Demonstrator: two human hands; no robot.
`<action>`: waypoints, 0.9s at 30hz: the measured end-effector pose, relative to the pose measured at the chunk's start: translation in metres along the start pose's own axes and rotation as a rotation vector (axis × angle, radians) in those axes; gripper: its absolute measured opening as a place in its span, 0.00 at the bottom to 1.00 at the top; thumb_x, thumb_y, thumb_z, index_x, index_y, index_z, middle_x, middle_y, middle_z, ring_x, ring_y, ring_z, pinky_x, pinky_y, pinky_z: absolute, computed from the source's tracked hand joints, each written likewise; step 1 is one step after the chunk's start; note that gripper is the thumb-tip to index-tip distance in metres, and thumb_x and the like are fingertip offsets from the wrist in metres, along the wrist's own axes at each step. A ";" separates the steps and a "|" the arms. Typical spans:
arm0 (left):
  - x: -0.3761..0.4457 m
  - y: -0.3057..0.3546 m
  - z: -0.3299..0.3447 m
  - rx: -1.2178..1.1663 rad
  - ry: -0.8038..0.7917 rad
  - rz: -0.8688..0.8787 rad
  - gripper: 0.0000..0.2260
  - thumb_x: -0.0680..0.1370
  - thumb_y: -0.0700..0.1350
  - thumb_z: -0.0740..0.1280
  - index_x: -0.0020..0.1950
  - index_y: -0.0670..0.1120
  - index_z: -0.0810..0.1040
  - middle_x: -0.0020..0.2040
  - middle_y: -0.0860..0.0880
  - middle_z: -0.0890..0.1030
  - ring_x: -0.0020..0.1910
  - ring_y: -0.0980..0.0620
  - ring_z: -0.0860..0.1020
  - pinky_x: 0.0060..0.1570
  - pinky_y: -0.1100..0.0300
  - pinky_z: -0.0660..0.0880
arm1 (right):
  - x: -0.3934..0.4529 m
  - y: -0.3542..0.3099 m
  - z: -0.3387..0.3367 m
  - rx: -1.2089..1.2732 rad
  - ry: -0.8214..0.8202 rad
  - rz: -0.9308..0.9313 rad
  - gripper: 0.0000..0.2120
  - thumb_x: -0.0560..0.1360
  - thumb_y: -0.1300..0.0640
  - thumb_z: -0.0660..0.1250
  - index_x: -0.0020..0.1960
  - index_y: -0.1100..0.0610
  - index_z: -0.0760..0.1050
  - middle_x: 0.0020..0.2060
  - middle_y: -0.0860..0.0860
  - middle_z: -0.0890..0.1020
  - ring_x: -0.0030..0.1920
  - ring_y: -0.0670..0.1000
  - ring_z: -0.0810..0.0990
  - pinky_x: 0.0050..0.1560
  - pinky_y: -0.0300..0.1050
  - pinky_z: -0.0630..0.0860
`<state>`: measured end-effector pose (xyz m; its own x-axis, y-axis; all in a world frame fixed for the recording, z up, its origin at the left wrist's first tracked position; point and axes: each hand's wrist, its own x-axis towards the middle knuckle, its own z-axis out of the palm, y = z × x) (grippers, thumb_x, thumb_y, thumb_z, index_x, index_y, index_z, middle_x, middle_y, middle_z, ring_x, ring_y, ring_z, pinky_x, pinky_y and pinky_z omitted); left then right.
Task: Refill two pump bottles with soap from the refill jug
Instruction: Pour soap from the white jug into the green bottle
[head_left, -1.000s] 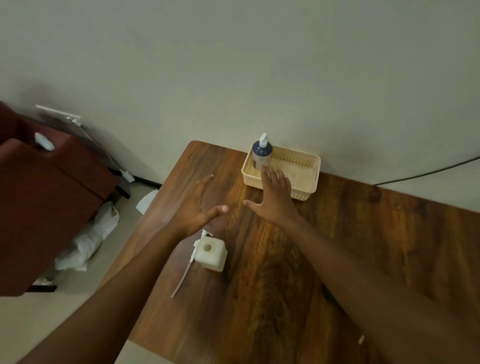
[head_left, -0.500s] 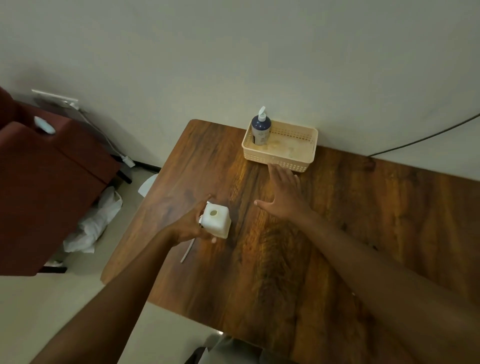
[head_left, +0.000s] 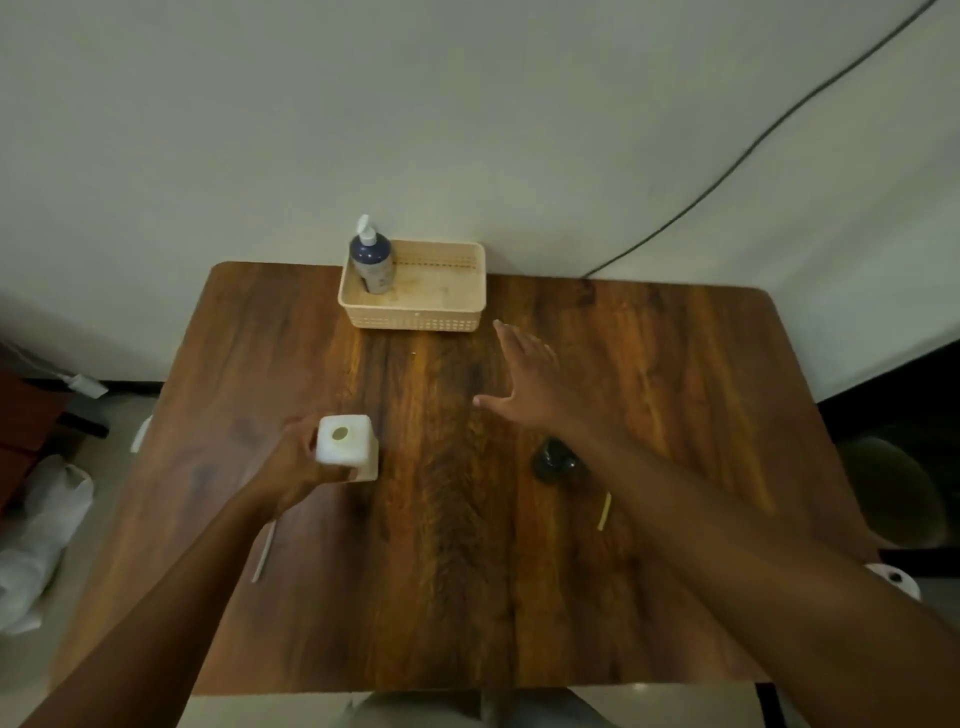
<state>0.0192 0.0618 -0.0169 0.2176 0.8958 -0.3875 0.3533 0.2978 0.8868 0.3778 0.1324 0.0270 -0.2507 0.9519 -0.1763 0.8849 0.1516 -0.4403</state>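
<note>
two bare forearms, no sleeves; left hand (head_left: 296, 467), right hand (head_left: 530, 384), no rings

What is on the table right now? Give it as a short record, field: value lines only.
left hand: grips the white square bottle, pump off, mouth open
right hand: open, fingers straight, over the table
basket: at the far edge, holds the blue pump bottle upright in its left corner
pump tube: lying near the left forearm
dark object: beside the right forearm, unidentifiable

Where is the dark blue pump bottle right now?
The blue bottle stands upright in the left corner of the basket, at the far edge of the table by the wall, well beyond both hands.
</note>
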 end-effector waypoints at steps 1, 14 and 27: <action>0.003 0.005 0.005 -0.014 -0.023 0.006 0.32 0.68 0.36 0.80 0.70 0.39 0.73 0.66 0.40 0.79 0.65 0.41 0.79 0.65 0.37 0.77 | -0.006 0.010 -0.006 0.023 0.012 0.036 0.55 0.70 0.30 0.70 0.82 0.45 0.39 0.83 0.50 0.49 0.81 0.55 0.49 0.77 0.58 0.49; 0.037 0.057 0.083 -0.131 -0.157 0.076 0.37 0.63 0.51 0.81 0.70 0.55 0.71 0.66 0.51 0.78 0.65 0.53 0.79 0.52 0.56 0.83 | -0.092 0.095 -0.002 0.595 0.020 0.443 0.66 0.56 0.26 0.78 0.82 0.39 0.43 0.82 0.49 0.54 0.80 0.56 0.57 0.74 0.61 0.63; 0.036 0.065 0.105 -0.212 -0.104 0.087 0.34 0.66 0.49 0.79 0.70 0.55 0.70 0.66 0.51 0.78 0.67 0.50 0.79 0.52 0.54 0.83 | -0.104 0.083 0.078 0.741 0.077 0.487 0.62 0.58 0.46 0.87 0.82 0.48 0.53 0.79 0.50 0.63 0.78 0.53 0.62 0.76 0.58 0.64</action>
<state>0.1457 0.0785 0.0000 0.3351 0.8856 -0.3216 0.1324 0.2937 0.9467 0.4464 0.0248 -0.0597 0.1374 0.8851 -0.4447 0.3989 -0.4604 -0.7931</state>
